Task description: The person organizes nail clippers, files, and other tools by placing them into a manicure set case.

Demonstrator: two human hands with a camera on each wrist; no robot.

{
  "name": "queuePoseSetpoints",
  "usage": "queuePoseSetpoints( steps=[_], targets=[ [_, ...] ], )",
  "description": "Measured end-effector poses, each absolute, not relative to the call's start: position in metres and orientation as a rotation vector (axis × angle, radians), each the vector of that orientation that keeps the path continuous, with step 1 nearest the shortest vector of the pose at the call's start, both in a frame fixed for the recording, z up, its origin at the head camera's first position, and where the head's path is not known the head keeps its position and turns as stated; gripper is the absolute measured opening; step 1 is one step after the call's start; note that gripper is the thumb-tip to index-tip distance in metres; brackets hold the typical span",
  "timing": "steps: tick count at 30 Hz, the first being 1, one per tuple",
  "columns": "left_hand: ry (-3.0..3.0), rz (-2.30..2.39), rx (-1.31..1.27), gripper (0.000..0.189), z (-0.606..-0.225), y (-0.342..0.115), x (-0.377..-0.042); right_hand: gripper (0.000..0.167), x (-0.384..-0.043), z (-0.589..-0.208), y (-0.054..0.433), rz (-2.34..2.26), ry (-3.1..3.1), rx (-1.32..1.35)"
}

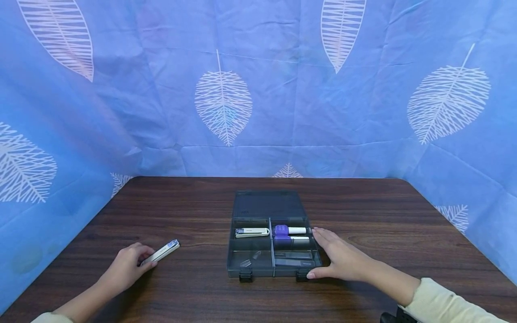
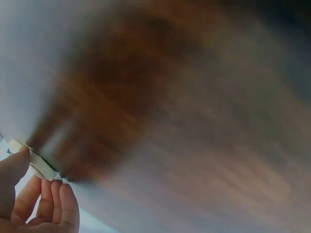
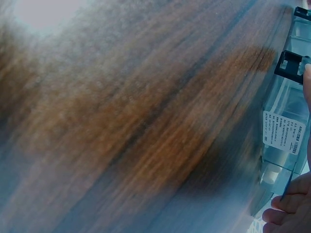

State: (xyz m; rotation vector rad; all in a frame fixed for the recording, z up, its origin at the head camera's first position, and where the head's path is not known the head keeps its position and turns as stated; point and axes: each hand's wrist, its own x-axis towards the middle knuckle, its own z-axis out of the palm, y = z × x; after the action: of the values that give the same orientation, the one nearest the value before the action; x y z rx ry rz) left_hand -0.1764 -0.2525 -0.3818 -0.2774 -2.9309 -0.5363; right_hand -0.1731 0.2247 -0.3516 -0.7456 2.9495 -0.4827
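Note:
In the head view my left hand (image 1: pixel 128 265) pinches a white nail clipper (image 1: pixel 163 251) between thumb and fingers, just above the table at the left. The left wrist view shows the same nail clipper (image 2: pixel 33 160) between thumb and fingertips. A dark translucent storage box (image 1: pixel 251 264) lies with its lid back. My right hand (image 1: pixel 347 258) holds its right front corner, thumb at a front latch (image 1: pixel 302 274), fingers along the side. A second nail clipper (image 1: pixel 252 232) lies in the box's left compartment; two purple nail polish bottles (image 1: pixel 281 230) lie in the right one.
Small clear pieces (image 1: pixel 245 263) lie in the box's front left, and dark flat items (image 1: pixel 293 262) in its front right. A printed label (image 3: pixel 283 132) is on the box's side. Blue leaf-patterned cloth (image 1: pixel 266 103) hangs around the wooden table (image 1: pixel 181 296).

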Motion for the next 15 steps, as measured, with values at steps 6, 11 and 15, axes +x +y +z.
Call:
queuePoseSetpoints(
  steps=[6,11,15],
  targets=[
    [-2.923,-0.542,-0.286,0.012,-0.3818,-0.2528,-0.1761,0.108,-0.1727,-0.3508,0.2245,-0.487,2.951,-0.737],
    [-2.931,-0.522,-0.295,0.010,-0.3808,-0.2519,-0.1760,0.108,-0.1727,-0.3514,0.2248,-0.484,2.953,-0.738],
    [-2.910,-0.491,-0.314,0.009,-0.3798,-0.2513,-0.1756,0.108,-0.1727,-0.3518,0.2254,-0.479,2.958,-0.745]
  ],
)
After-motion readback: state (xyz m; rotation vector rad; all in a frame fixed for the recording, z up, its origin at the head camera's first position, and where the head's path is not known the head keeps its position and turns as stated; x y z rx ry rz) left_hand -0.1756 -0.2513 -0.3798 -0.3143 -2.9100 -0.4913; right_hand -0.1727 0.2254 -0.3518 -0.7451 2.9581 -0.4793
